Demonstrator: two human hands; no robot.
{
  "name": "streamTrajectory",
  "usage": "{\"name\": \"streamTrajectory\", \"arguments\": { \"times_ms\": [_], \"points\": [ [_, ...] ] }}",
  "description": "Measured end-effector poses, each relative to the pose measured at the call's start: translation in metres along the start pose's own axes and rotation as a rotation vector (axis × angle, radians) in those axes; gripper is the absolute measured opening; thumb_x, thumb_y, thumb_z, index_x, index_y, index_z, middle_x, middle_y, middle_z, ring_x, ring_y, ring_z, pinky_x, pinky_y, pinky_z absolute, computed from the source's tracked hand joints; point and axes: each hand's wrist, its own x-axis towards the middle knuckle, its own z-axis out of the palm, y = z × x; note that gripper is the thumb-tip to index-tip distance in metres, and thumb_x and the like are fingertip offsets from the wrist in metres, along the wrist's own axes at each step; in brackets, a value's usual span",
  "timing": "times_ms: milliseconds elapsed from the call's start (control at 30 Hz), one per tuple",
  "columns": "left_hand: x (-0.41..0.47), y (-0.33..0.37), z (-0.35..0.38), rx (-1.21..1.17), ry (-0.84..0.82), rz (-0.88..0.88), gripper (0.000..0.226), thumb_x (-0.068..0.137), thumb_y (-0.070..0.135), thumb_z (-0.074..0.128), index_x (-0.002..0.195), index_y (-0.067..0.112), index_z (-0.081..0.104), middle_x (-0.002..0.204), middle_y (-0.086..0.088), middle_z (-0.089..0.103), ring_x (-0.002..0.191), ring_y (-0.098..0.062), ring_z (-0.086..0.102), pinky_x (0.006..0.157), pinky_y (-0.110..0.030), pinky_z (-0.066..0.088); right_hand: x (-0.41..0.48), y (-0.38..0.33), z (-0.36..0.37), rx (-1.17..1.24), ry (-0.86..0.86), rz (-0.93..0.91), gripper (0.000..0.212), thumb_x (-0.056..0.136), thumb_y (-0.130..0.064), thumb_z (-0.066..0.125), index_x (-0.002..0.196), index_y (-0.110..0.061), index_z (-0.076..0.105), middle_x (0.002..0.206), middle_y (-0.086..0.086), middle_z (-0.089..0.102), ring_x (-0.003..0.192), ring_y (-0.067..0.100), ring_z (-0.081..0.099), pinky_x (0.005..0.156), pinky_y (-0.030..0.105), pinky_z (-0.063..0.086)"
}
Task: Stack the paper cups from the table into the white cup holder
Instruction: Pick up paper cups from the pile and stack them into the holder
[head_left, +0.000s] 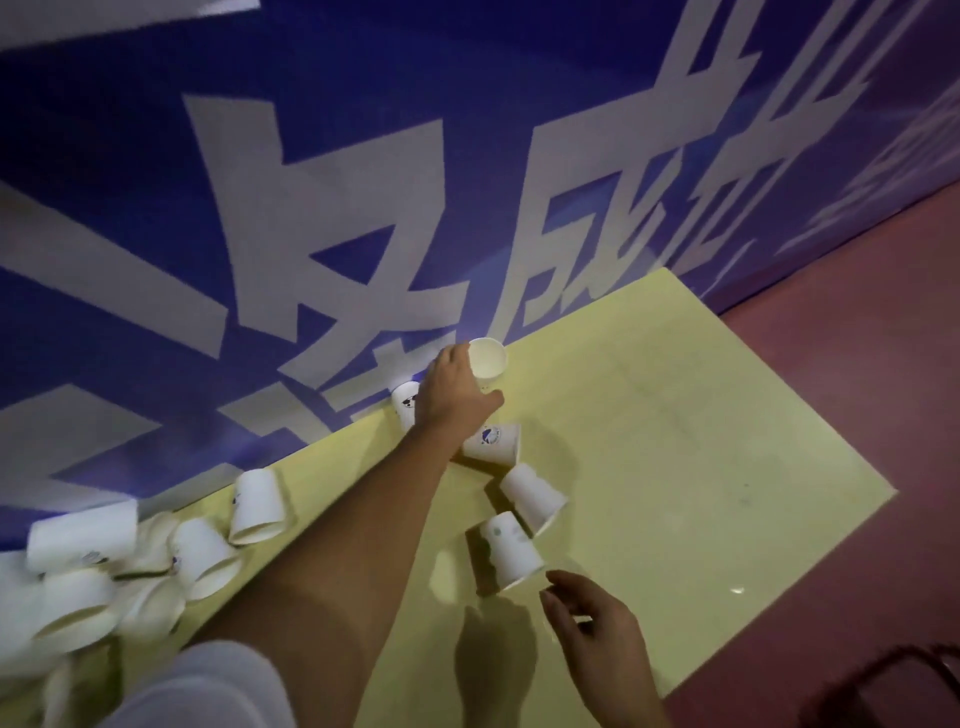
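Note:
My left hand (454, 397) reaches far across the yellow table (675, 415) and grips an upright white paper cup (488, 358) by its side, near the wall. Just below that hand, two cups lie on their sides, one to the left (404, 405) and one with a blue logo (492, 442). Two more cups (532, 498) (510, 552) stand upside down nearer to me. My right hand (589, 626) hovers with loosely curled fingers beside the nearest cup's rim and holds nothing. I cannot pick out a white cup holder among the blurred white shapes at the far left.
Several more white cups (257, 506) (200, 556) (83, 535) crowd the table's left end. A blue banner wall (363, 182) with large white characters runs along the far edge. Red floor (857, 338) lies to the right, and a dark frame (883, 691) sits bottom right.

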Motion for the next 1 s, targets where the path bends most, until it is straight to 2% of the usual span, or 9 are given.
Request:
{"name": "streamTrajectory", "arguments": {
  "times_ms": [133, 300, 500, 567, 633, 700, 800, 867, 1000],
  "points": [
    [0.043, 0.006, 0.030, 0.095, 0.024, -0.135, 0.096, 0.077, 0.054, 0.078, 0.152, 0.014, 0.031, 0.150, -0.008, 0.044, 0.133, -0.029, 0.047, 0.101, -0.045, 0.050, 0.023, 0.008, -0.015, 0.039, 0.011, 0.046, 0.024, 0.088, -0.012, 0.078, 0.097, -0.034, 0.075, 0.083, -0.029, 0.072, 0.083, -0.003, 0.068, 0.062, 0.013, 0.049],
    [0.061, 0.017, 0.058, 0.116, 0.134, -0.244, 0.078, 0.078, 0.051, 0.080, 0.135, 0.012, 0.046, 0.134, -0.009, 0.057, 0.117, -0.028, 0.058, 0.090, -0.039, 0.053, 0.045, 0.017, -0.030, 0.051, -0.001, 0.082, 0.028, 0.091, -0.016, 0.075, 0.098, -0.043, 0.069, 0.091, -0.028, 0.071, 0.087, 0.000, 0.067, 0.065, 0.014, 0.050],
    [0.033, 0.030, 0.036, -0.167, 0.166, -0.196, 0.069, 0.075, 0.047, 0.083, 0.127, 0.016, 0.050, 0.124, -0.004, 0.056, 0.108, -0.025, 0.058, 0.081, -0.036, 0.049, 0.086, -0.006, -0.037, 0.028, 0.042, 0.017, 0.033, 0.088, -0.026, 0.077, 0.115, -0.038, 0.063, 0.110, -0.016, 0.069, 0.093, 0.003, 0.065, 0.068, 0.014, 0.049],
    [-0.002, 0.032, 0.017, -0.244, 0.176, -0.150, 0.073, 0.075, 0.050, 0.084, 0.132, 0.022, 0.050, 0.126, 0.003, 0.056, 0.111, -0.017, 0.055, 0.084, -0.030, 0.048, 0.110, -0.023, -0.031, -0.016, 0.030, -0.037, 0.049, 0.085, -0.035, 0.081, 0.130, -0.032, 0.061, 0.122, -0.016, 0.063, 0.102, 0.002, 0.060, 0.077, 0.018, 0.049],
    [-0.044, 0.028, -0.001, -0.324, 0.179, -0.133, 0.075, 0.075, 0.049, 0.086, 0.136, 0.027, 0.049, 0.126, 0.012, 0.056, 0.113, -0.010, 0.055, 0.087, -0.025, 0.048, 0.139, -0.040, -0.019, -0.063, -0.042, -0.085, 0.074, 0.080, -0.041, 0.084, 0.144, -0.025, 0.052, 0.138, -0.009, 0.056, 0.120, 0.011, 0.054, 0.098, 0.030, 0.048],
    [-0.087, 0.016, -0.013, -0.354, 0.180, -0.139, 0.076, 0.074, 0.049, 0.087, 0.137, 0.028, 0.050, 0.127, 0.013, 0.057, 0.113, -0.006, 0.056, 0.089, -0.019, 0.048, 0.171, -0.052, -0.005, -0.201, -0.150, -0.121, 0.095, 0.075, -0.043, 0.087, 0.154, -0.020, 0.041, 0.152, 0.001, 0.046, 0.137, 0.023, 0.041, 0.114, 0.039, 0.036],
    [-0.138, -0.011, -0.017, -0.365, 0.196, -0.176, 0.074, 0.072, 0.051, 0.088, 0.135, 0.031, 0.055, 0.125, 0.013, 0.060, 0.113, -0.001, 0.055, 0.085, -0.005, 0.041, 0.211, -0.054, 0.014, -0.420, -0.266, -0.118, 0.113, 0.068, -0.051, 0.089, 0.159, -0.021, 0.029, 0.159, 0.007, 0.037, 0.144, 0.033, 0.033, 0.117, 0.044, 0.029],
    [-0.161, -0.028, -0.019, -0.358, 0.185, -0.246, 0.079, 0.071, 0.052, 0.087, 0.139, 0.031, 0.053, 0.132, 0.013, 0.058, 0.116, 0.000, 0.052, 0.084, -0.001, 0.037, 0.223, -0.051, 0.022, -0.481, -0.307, -0.079, 0.113, 0.066, -0.053, 0.090, 0.158, -0.024, 0.031, 0.158, 0.008, 0.039, 0.144, 0.035, 0.034, 0.116, 0.046, 0.030],
    [-0.189, -0.051, -0.029, -0.388, 0.212, -0.308, 0.083, 0.072, 0.049, 0.088, 0.143, 0.030, 0.050, 0.136, 0.013, 0.054, 0.117, 0.001, 0.046, 0.093, -0.017, 0.040, 0.222, -0.046, 0.026, -0.410, -0.237, -0.114, 0.092, 0.059, -0.055, 0.083, 0.141, -0.025, 0.053, 0.137, 0.009, 0.061, 0.127, 0.036, 0.054, 0.105, 0.045, 0.046]
  ]
}}
